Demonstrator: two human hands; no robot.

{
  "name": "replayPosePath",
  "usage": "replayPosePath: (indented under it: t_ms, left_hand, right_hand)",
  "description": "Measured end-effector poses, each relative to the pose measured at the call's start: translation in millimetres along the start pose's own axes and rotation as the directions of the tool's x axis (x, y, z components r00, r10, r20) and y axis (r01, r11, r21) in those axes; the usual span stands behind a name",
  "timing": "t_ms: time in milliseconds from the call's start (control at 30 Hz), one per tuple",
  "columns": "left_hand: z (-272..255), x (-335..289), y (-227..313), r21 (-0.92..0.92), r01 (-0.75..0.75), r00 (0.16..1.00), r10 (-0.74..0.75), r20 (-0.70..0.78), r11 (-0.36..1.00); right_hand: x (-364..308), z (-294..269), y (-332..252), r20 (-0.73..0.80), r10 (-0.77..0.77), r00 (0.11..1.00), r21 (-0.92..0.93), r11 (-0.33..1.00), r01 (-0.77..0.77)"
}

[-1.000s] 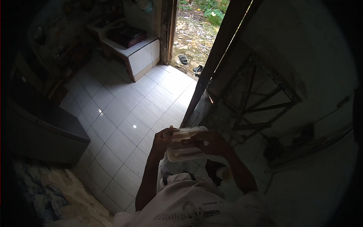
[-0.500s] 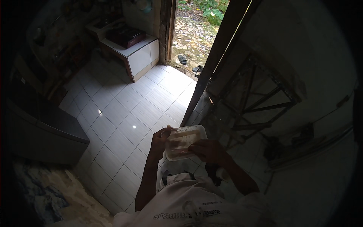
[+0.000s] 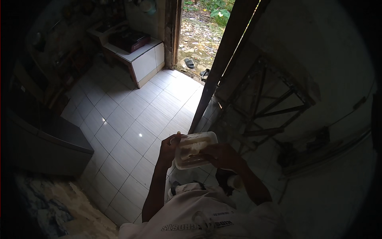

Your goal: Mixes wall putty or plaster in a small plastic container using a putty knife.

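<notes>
A shallow, see-through plastic food container (image 3: 187,163) with rounded corners is held in front of my waist. My left hand (image 3: 170,148) grips its left side, with the thumb up at the rim. Something pale and brownish shows in the container, too dim to name. My right hand (image 3: 220,156) reaches over the container's right side, its fingers bent together and pointing inward over the middle. The fingertips are dark and partly hidden, so whatever they pinch cannot be made out.
Ahead, an open doorway with a dark wooden door (image 3: 223,59) leads to stony ground and sandals (image 3: 189,63). A stove (image 3: 129,39) stands on a tiled counter (image 3: 148,63) at far left. A dark slatted wooden frame (image 3: 278,102) leans at right; a grey cabinet (image 3: 65,139) stands left.
My right hand has shifted slightly right and up over the container, and its fingers are bent a little differently. My left hand keeps its grip. The room has slid slightly left in view.
</notes>
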State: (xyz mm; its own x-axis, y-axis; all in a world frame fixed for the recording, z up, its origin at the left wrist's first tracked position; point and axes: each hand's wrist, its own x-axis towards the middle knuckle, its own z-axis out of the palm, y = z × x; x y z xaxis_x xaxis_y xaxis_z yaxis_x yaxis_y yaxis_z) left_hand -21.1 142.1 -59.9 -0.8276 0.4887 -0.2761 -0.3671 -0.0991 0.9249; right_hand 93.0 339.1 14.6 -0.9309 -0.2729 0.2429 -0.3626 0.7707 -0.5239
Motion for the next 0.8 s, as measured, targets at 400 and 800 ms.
replayPosePath:
  t_ms: [400,800]
  left_hand:
    - [0,-2,-9,-0.008,-0.016,1.0,0.016,0.023,1.0]
    - [-4,-3,-15,-0.065,-0.007,1.0,0.007,-0.007,0.998]
  right_hand:
    - [8,20,16,-0.133,-0.183,0.974,-0.173,0.972,0.159]
    - [-11,13,0,-0.021,-0.1,0.995,-0.022,0.995,0.099]
